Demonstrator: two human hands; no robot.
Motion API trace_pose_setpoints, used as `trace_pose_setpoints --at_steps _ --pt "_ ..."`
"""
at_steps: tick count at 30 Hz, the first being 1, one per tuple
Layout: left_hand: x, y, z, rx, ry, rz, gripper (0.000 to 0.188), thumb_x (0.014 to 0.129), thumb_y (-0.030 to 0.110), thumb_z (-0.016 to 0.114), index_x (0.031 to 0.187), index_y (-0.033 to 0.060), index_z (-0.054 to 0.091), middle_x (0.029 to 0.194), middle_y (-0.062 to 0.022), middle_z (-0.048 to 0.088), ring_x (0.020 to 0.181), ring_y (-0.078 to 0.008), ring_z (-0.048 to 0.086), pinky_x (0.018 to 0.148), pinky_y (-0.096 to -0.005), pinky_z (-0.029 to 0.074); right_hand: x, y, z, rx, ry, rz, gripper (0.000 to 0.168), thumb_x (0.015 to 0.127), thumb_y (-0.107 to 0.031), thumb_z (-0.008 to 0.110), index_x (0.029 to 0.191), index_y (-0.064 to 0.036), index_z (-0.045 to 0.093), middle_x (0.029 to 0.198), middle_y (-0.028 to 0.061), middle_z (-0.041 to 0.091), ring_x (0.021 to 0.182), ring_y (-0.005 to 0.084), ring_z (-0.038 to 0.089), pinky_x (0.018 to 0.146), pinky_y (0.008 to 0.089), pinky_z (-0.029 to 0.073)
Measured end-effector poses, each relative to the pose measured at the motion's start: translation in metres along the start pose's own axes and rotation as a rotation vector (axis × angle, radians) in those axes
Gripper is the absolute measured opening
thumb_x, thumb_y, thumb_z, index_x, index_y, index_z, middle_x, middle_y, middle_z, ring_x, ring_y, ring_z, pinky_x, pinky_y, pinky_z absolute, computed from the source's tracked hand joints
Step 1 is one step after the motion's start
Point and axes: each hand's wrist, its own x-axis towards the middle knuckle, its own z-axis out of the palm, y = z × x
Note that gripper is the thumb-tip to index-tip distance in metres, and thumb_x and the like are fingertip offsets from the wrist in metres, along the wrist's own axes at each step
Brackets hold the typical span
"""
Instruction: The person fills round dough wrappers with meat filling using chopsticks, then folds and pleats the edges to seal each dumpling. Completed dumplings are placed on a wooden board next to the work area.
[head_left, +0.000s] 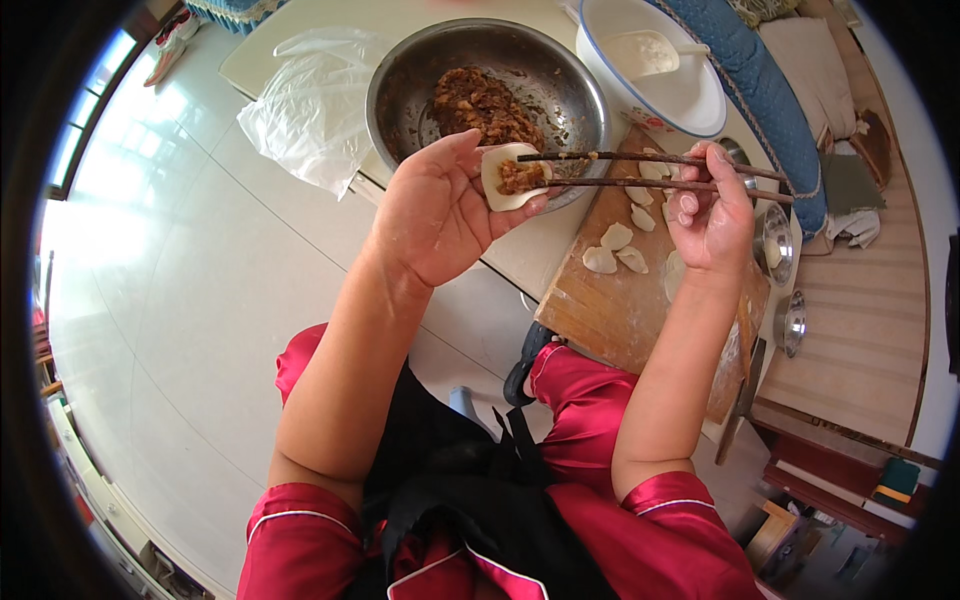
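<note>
On the fingers of my left hand (442, 202) lies a round dough wrapper (493, 174), its edges curling up slightly. A lump of minced filling (519, 178) sits on the wrapper. My right hand (714, 210) grips a pair of dark wooden chopsticks (630, 182), whose tips reach the filling. Just beyond my left hand stands a large stainless steel bowl (394, 67) with a mound of the same brown filling (480, 105). Below my right hand, a floured wooden board (592, 311) carries several folded dumplings (616, 237). More dough pieces are partly hidden by my right hand and forearm.
A white enamel basin (697, 94) with a flour scoop (641, 54) stands behind the board. Left of the steel bowl, a plastic bag (319, 105) hangs over the table edge. Small metal bowls (791, 322) line the right side, near a blue padded sofa edge (780, 112).
</note>
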Motion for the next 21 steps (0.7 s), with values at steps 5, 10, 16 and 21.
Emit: trace_pose_setpoints --at_steps 5,10,16,21 --pt "-0.001 -0.001 0.001 0.016 -0.036 -0.013 0.038 0.096 0.025 0.029 0.112 -0.0045 0.046 0.109 -0.0154 0.056 0.099 -0.0289 0.057 0.086 -0.0404 0.049 -0.003 0.003 0.009 -0.049 0.05 0.032 0.015 0.086 -0.019 0.056 0.085 -0.005 0.058 0.067 0.0045 0.057 0.044 0.011 0.047 0.036 0.0197 0.035" --pt "0.0 -0.002 -0.001 0.09 0.055 0.051 0.048 0.096 0.027 0.025 0.119 -0.0121 0.039 0.117 -0.0252 0.051 0.106 -0.0398 0.052 0.087 -0.0392 0.049 -0.006 -0.007 0.004 -0.118 0.079 -0.035 0.014 0.086 -0.019 0.056 0.084 -0.005 0.058 0.067 0.0037 0.056 0.044 0.0103 0.048 0.036 0.0195 0.035" --pt "-0.002 0.001 0.001 0.043 -0.023 -0.038 0.049 0.096 0.028 0.025 0.114 -0.0144 0.043 0.113 -0.0269 0.051 0.105 -0.0383 0.053 0.087 -0.038 0.049 0.001 0.001 -0.004 -0.002 0.073 0.0 0.013 0.086 -0.018 0.056 0.084 -0.006 0.059 0.065 0.0038 0.057 0.044 0.01 0.048 0.037 0.0197 0.036" --pt "0.0 0.0 -0.004 0.082 0.012 0.011 0.051 0.096 0.029 0.025 0.114 -0.0156 0.042 0.113 -0.0276 0.051 0.106 -0.0377 0.053 0.088 -0.0367 0.048 0.0 0.003 0.0 -0.069 0.032 -0.012 0.014 0.086 -0.018 0.056 0.083 -0.006 0.059 0.066 0.0042 0.058 0.045 0.0111 0.05 0.038 0.0202 0.038"
